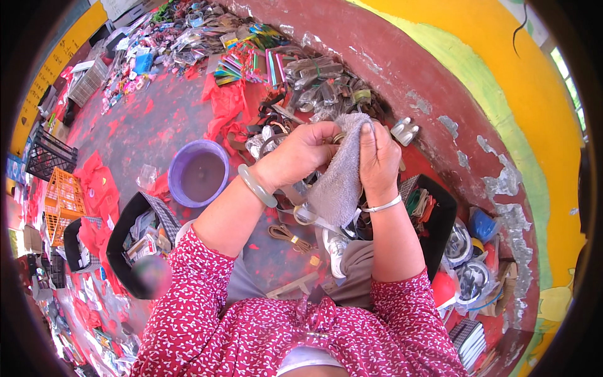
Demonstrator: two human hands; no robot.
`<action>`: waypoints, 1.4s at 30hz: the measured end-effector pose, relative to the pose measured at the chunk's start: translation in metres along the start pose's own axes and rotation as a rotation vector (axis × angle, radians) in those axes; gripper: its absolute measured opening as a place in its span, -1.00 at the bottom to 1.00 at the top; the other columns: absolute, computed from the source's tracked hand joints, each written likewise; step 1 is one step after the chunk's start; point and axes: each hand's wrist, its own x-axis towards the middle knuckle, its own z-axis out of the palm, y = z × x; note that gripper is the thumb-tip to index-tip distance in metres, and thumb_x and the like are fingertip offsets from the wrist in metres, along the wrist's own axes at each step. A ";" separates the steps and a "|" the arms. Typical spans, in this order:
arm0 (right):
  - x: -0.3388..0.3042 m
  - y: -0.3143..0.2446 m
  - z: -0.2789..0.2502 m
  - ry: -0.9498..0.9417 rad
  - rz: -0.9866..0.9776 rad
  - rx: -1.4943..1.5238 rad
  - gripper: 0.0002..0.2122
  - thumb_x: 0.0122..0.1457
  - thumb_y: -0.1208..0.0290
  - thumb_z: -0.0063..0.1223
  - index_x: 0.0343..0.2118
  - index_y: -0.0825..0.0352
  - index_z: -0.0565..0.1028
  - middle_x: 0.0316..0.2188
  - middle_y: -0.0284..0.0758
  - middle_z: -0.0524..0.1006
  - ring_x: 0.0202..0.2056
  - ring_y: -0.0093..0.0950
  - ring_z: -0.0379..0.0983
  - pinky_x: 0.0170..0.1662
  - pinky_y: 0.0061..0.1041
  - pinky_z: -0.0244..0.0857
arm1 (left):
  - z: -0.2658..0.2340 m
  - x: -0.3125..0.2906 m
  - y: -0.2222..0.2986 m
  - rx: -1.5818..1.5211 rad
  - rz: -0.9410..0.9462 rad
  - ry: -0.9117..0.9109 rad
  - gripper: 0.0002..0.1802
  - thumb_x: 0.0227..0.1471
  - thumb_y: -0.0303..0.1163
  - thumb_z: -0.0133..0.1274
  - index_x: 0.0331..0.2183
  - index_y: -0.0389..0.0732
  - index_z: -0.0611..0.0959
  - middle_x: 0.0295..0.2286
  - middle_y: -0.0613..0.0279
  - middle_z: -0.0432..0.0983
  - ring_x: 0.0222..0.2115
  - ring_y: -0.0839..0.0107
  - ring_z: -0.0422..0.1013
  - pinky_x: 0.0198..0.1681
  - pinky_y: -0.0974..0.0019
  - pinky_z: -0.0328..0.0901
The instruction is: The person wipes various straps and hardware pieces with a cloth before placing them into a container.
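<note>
Both hands [339, 154] grip grey cloth [342, 176] — item inside hidden.

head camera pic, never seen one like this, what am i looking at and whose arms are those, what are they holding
There is no machine here. The picture comes from a wide fisheye camera worn on a person's head, looking down, so the round dark rim and bent edges are only the lens. The arms in red patterned sleeves coming up from the bottom are the wearer's own. The left hand, with a pale green bangle on the wrist, and the right hand, with a thin white bracelet, hold up a grey cloth together; the left fingers also pinch a small ring-shaped thing at the cloth's top, too small to identify. Below lies a red painted floor with a purple bowl, black baskets and rows of small packaged goods along a curved wall.
</note>
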 end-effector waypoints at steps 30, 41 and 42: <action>-0.002 0.004 0.005 -0.082 0.003 -0.009 -0.78 0.06 0.28 -0.02 -0.40 0.36 0.37 -0.58 -0.16 0.42 -0.49 -0.17 0.37 -0.44 -0.36 0.24 | 0.002 0.003 -0.007 0.560 0.349 0.225 -0.77 -0.10 -0.55 -0.17 -0.31 -0.35 0.47 -0.46 0.15 0.48 -0.42 0.47 0.39 -0.34 0.38 0.27; 0.002 0.005 0.002 -0.114 -0.076 -0.154 -0.66 -0.01 0.17 0.07 -0.63 0.36 0.29 -0.75 -0.16 0.31 -0.68 -0.20 0.26 -0.62 -0.39 0.14 | 0.009 -0.002 -0.010 0.801 0.371 0.244 -0.83 -0.20 -0.52 -0.08 -0.43 -0.33 0.50 -0.59 -0.02 0.45 -0.51 0.14 0.43 -0.42 0.28 0.31; 0.003 0.004 0.001 -0.095 -0.054 -0.077 -0.67 0.00 0.19 0.07 -0.62 0.36 0.29 -0.75 -0.17 0.29 -0.70 -0.23 0.23 -0.63 -0.42 0.13 | 0.013 -0.003 -0.005 0.734 0.379 0.252 -0.82 -0.18 -0.54 -0.07 -0.41 -0.33 0.51 -0.58 0.02 0.47 -0.51 0.22 0.44 -0.42 0.32 0.31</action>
